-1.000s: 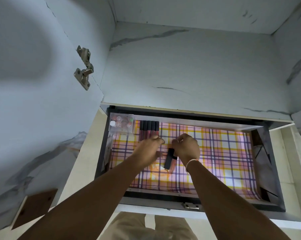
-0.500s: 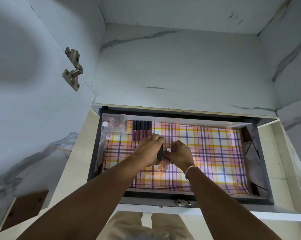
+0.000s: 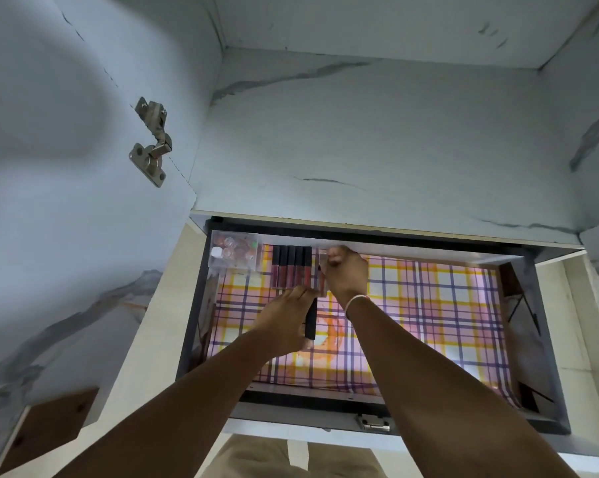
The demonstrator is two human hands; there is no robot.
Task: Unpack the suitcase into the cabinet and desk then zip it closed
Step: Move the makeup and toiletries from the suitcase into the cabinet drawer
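drawer (image 3: 546, 339) pulled out under marbled cabinet (image 3: 377, 132), floor covered by plaid liner (image 3: 429, 322). clear box (image 3: 236, 251) of small round jars in far left corner. row of dark-capped tubes (image 3: 291, 267) lying just right of box, caps toward far edge, side by side and touching.

right hand (image 3: 346, 274) at far edge, just right of the row, fingers curled and pinching a clear-capped tube (image 3: 322, 270) set at the right end of the row, parallel to the others. pale bangle (image 3: 356, 300) on right wrist.

left hand (image 3: 284, 322) nearer, just below the row's near ends, fingers curled around a black tube (image 3: 310, 319) held roughly in line with the row, its lower end poking out below the hand. fingertips (image 3: 301, 291) close to the near ends of the row; contact cannot be told.

hands apart, right farther in than left, black tube between the two forearms.

metal latch (image 3: 373, 422) on near edge of drawer. hinge (image 3: 151, 143) on left cabinet wall. brown panel (image 3: 46, 429) low left, outside drawer. tan cloth (image 3: 256, 457) below near edge. suitcase out of view.
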